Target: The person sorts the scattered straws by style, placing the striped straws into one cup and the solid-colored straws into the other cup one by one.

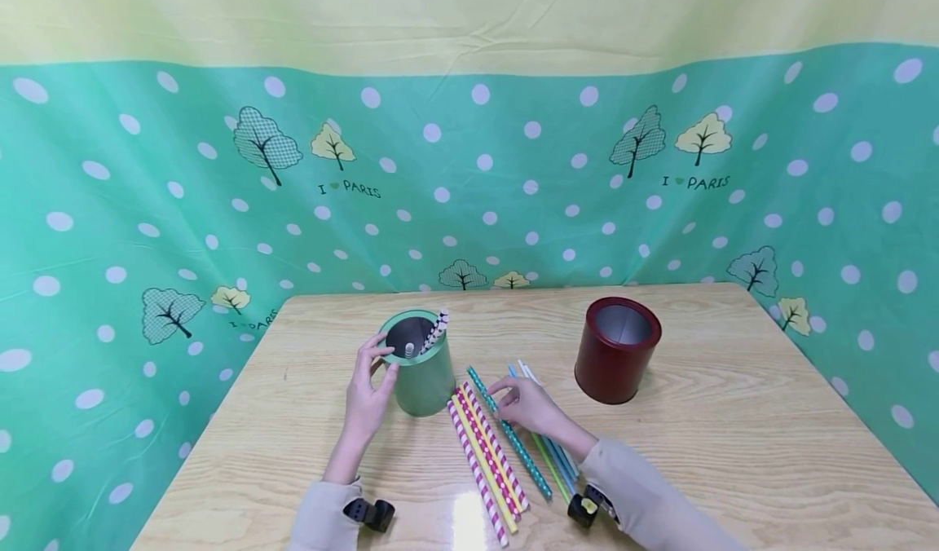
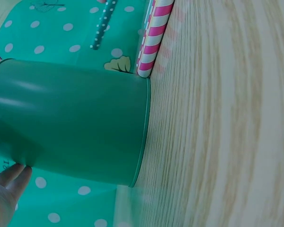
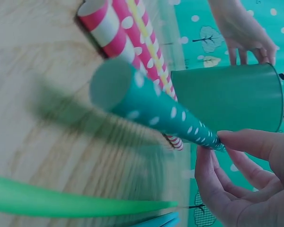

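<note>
My left hand [image 1: 367, 392] holds the green can [image 1: 429, 388] by its left side, fingers and thumb up near the rim. The can stands upright. Inside it are black-and-white patterned paper straws [image 1: 436, 332], one leaning out over the right rim. My right hand [image 1: 530, 404] pinches a teal paper straw with white dots [image 1: 524, 451] between thumb and fingers near its far end. In the right wrist view the straw's open near end points at the camera, raised off the wood with a shadow beneath.
Pink-striped, dotted and yellow straws [image 1: 484, 457] lie in a row just right of the can. Under and beside my right forearm lie a green straw [image 1: 552, 463] and several blue and white ones. A dark red can [image 1: 612, 363] stands upright at the back right of the wooden table [image 1: 734, 420].
</note>
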A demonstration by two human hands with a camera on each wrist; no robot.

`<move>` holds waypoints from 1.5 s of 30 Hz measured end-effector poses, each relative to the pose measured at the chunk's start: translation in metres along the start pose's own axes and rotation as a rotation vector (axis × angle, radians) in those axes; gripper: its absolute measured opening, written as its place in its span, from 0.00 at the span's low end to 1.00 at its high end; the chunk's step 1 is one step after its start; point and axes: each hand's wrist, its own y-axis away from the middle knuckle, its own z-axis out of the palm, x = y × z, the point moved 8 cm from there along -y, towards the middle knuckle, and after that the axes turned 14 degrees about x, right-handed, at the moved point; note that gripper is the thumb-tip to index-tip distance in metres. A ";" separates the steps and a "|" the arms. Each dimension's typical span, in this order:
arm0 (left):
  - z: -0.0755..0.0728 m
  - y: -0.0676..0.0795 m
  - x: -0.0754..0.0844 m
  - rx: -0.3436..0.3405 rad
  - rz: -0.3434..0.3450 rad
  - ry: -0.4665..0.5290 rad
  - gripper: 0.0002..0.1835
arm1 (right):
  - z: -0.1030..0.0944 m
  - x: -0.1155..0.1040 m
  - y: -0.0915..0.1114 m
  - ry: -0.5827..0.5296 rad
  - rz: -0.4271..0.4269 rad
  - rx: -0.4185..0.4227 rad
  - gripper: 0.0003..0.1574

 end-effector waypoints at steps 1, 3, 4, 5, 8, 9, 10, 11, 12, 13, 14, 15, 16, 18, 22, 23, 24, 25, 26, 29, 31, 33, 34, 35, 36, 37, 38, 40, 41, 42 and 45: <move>0.000 0.000 0.000 -0.001 -0.001 -0.002 0.12 | 0.000 -0.001 0.000 -0.006 -0.006 0.004 0.18; 0.000 0.000 0.000 0.000 -0.001 -0.004 0.13 | -0.001 -0.002 0.000 -0.023 -0.011 0.014 0.19; 0.000 0.000 0.000 -0.001 -0.003 -0.005 0.13 | -0.002 -0.003 0.000 -0.030 -0.013 0.019 0.19; -0.001 0.000 -0.001 -0.001 -0.005 -0.007 0.13 | -0.002 -0.003 0.000 -0.037 -0.013 0.024 0.20; -0.001 0.001 -0.001 0.000 -0.007 -0.009 0.13 | -0.004 -0.005 0.001 -0.068 -0.003 0.033 0.21; -0.001 0.001 -0.001 0.000 -0.009 -0.011 0.13 | -0.004 -0.006 0.001 -0.077 -0.002 0.037 0.21; -0.001 0.001 -0.001 0.000 -0.012 -0.011 0.13 | -0.005 -0.007 0.001 -0.085 -0.004 0.039 0.21; -0.001 0.001 -0.001 0.001 -0.013 -0.012 0.13 | -0.006 -0.008 0.001 -0.092 -0.005 0.042 0.22; -0.001 0.001 -0.001 0.001 -0.013 -0.011 0.13 | -0.007 -0.009 0.002 -0.102 -0.009 0.046 0.22; -0.002 0.001 -0.001 0.001 -0.014 -0.012 0.13 | -0.008 -0.010 0.002 -0.108 -0.012 0.053 0.22; -0.002 0.001 -0.001 0.001 -0.014 -0.012 0.13 | -0.009 -0.011 0.002 -0.115 -0.014 0.060 0.22; -0.001 0.001 -0.001 0.001 -0.013 -0.012 0.13 | -0.010 -0.012 0.002 -0.124 -0.017 0.069 0.22; -0.001 0.001 -0.001 0.000 -0.013 -0.012 0.13 | -0.011 -0.014 0.002 -0.130 -0.020 0.076 0.22; -0.001 0.001 -0.001 -0.001 -0.012 -0.010 0.13 | -0.013 -0.016 0.002 -0.153 -0.019 0.098 0.22; -0.001 0.001 -0.001 -0.003 -0.017 -0.009 0.13 | -0.016 -0.021 0.003 -0.202 -0.020 0.132 0.22; -0.001 0.001 -0.001 -0.004 -0.019 -0.009 0.13 | -0.017 -0.022 0.003 -0.215 -0.018 0.140 0.22; -0.001 0.001 -0.001 -0.004 -0.020 -0.008 0.13 | -0.018 -0.024 0.004 -0.221 -0.018 0.147 0.22; -0.001 0.001 -0.001 -0.004 -0.022 -0.008 0.13 | -0.018 -0.025 0.005 -0.227 -0.020 0.153 0.23; -0.001 0.001 -0.001 -0.004 -0.022 -0.008 0.13 | -0.019 -0.026 0.005 -0.230 -0.020 0.159 0.23; -0.001 0.001 -0.001 -0.005 -0.023 -0.006 0.12 | -0.021 -0.030 0.006 -0.241 -0.017 0.180 0.23; -0.001 0.001 -0.001 -0.006 -0.024 -0.005 0.12 | -0.022 -0.031 0.006 -0.247 -0.015 0.193 0.23; 0.000 0.001 -0.001 -0.007 -0.024 -0.006 0.12 | -0.023 -0.033 0.007 -0.256 -0.007 0.206 0.22; 0.000 0.000 0.000 -0.007 -0.023 -0.006 0.12 | -0.023 -0.033 0.007 -0.259 -0.002 0.211 0.22; 0.000 0.001 0.000 -0.007 -0.021 -0.006 0.12 | -0.024 -0.034 0.007 -0.260 -0.005 0.216 0.21; 0.000 0.001 0.000 -0.005 -0.020 -0.005 0.12 | -0.025 -0.034 0.007 -0.264 0.002 0.221 0.21; 0.000 0.001 0.000 -0.004 -0.017 -0.004 0.12 | -0.025 -0.035 0.008 -0.265 0.010 0.226 0.21; 0.000 0.001 0.001 -0.001 -0.014 -0.002 0.12 | -0.026 -0.035 0.008 -0.268 0.018 0.231 0.20; -0.001 0.001 0.001 0.002 -0.009 0.000 0.12 | -0.028 -0.036 0.009 -0.271 0.034 0.245 0.20; -0.001 0.001 0.001 0.003 -0.007 0.002 0.12 | -0.029 -0.037 0.009 -0.280 0.039 0.252 0.19; -0.001 0.001 0.001 0.005 -0.005 0.003 0.12 | -0.030 -0.037 0.009 -0.294 0.052 0.259 0.19; 0.000 0.001 0.001 0.005 -0.003 0.004 0.12 | -0.033 -0.041 0.009 -0.344 0.053 0.274 0.18</move>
